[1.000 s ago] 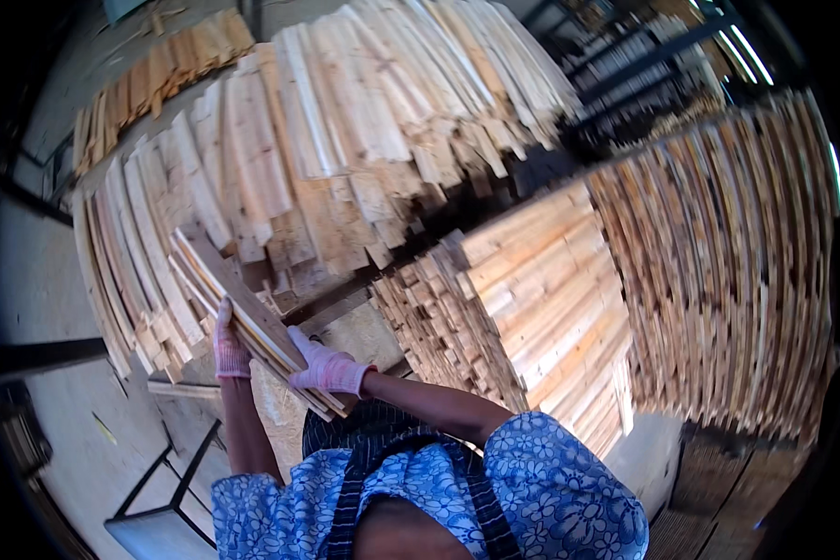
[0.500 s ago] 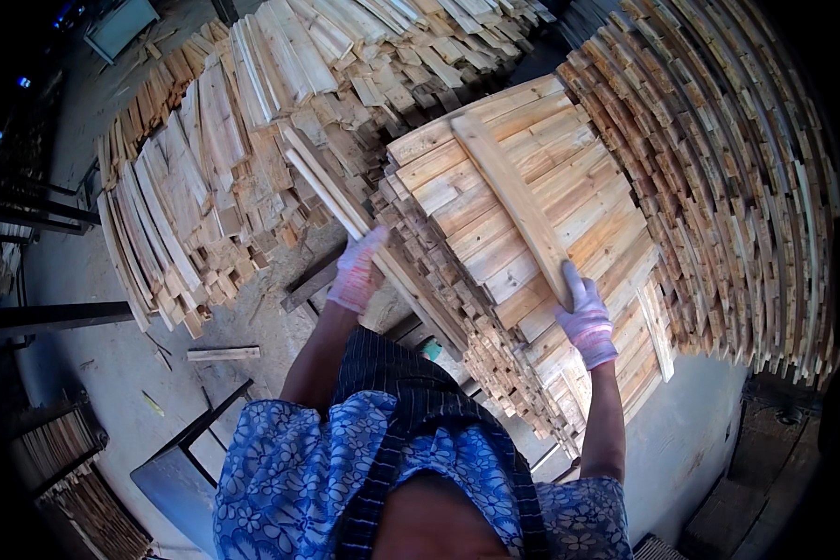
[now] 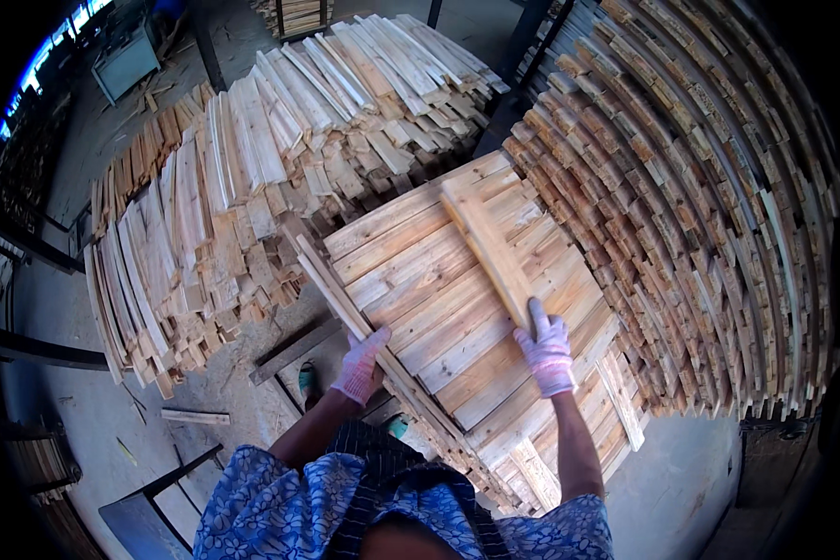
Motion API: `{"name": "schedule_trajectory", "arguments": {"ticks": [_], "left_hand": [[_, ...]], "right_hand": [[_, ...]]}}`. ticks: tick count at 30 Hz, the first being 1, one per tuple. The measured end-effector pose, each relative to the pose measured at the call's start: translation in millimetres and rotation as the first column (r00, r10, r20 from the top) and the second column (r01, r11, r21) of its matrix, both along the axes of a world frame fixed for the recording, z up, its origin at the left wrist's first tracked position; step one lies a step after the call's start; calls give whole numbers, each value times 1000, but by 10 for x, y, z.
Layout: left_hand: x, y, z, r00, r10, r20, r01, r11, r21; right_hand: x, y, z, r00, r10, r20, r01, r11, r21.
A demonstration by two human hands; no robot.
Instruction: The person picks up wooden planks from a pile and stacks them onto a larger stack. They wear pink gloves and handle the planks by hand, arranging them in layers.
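Above the plank stack [image 3: 420, 336], a gloved left hand [image 3: 362, 364] and a gloved right hand [image 3: 545, 353] each held wood.

Along the stack's left edge, the left hand was curled closed around narrow boards [image 3: 331, 289], some of its fingers hidden. Over the stack's top, the right hand was partly closed, gripping the near end of a wide board [image 3: 488, 247] that slanted across the planks; whether the two touched could not be told. Right of the stack rose a taller pile [image 3: 700, 224] of layered boards. Beyond the stack's left side spread a loose heap [image 3: 224, 196] of boards, and well past it stood a grey table [image 3: 129, 63].
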State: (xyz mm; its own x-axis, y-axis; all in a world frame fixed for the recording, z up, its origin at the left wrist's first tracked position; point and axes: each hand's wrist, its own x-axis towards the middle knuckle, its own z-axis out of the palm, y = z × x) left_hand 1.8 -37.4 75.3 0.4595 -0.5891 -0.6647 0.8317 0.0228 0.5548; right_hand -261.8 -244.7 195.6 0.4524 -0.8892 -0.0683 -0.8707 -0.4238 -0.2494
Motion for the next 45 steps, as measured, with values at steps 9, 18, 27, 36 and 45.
{"name": "schedule_trajectory", "arguments": {"ticks": [9,18,27,36,45], "left_hand": [[91,71,12,981,-189,38,190,981,-27],[321,226,293,892,-448,-60,441,891,-108],[297,153,276,886,-462,-37,462,874,151],[449,396,-336,691,-676,257,630,737,243],[461,181,459,757,-634,156,533,739,412]], "right_hand": [[181,-1945,-59,992,-3,-130,1,1000,-19],[-120,-1960,-303,999,0,-45,0,1000,3],[2734,-1408,18,777,613,-142,-629,756,-179],[3941,-1146,-95,588,625,-514,-516,779,357],[3954,-1518,-513,618,540,-571,-412,841,351]]}}
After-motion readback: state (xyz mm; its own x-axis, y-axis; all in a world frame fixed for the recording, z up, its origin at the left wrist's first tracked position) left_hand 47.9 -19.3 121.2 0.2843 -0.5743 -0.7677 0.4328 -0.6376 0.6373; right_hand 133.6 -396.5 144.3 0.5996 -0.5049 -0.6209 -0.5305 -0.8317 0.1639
